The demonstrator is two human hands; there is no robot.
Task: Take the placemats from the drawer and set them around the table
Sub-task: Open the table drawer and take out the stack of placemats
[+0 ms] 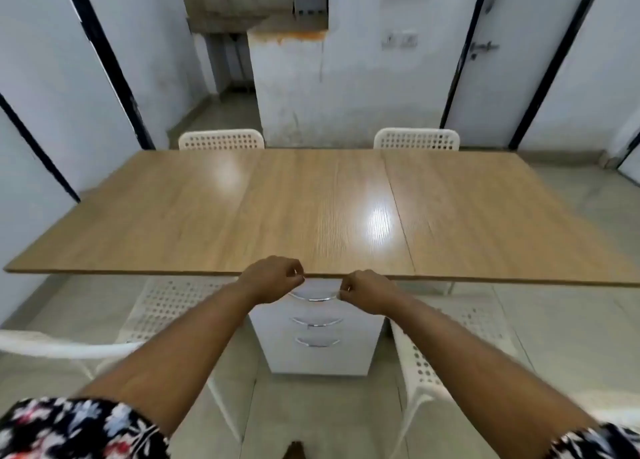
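The person stands at the near edge of the wooden table [311, 209], both arms stretched toward the white drawer unit [317, 340] tucked beneath it. The unit has three curved chrome handles stacked one above the other, and all three drawer fronts look flush, so nothing is pulled out yet.

The left hand [272, 278] is curled at the left end of the top handle [313, 298], fingers bent in toward the palm. The right hand [369, 290] mirrors it at the handle's right end, likewise curled. The two-handed position makes sense for drawing the top drawer out squarely from under the overhanging tabletop. Whether the fingers already grip the metal or only hover at its ends is hard to tell, since the picture is soft and the knuckles hide the contact.

No placemats are visible; judging by the task, they lie inside one of the closed drawers, probably the top one being reached for. The tabletop is bare and glossy. White perforated chairs [221, 139] stand at the far side and two more flank the drawer unit, marking the seats the mats would serve.
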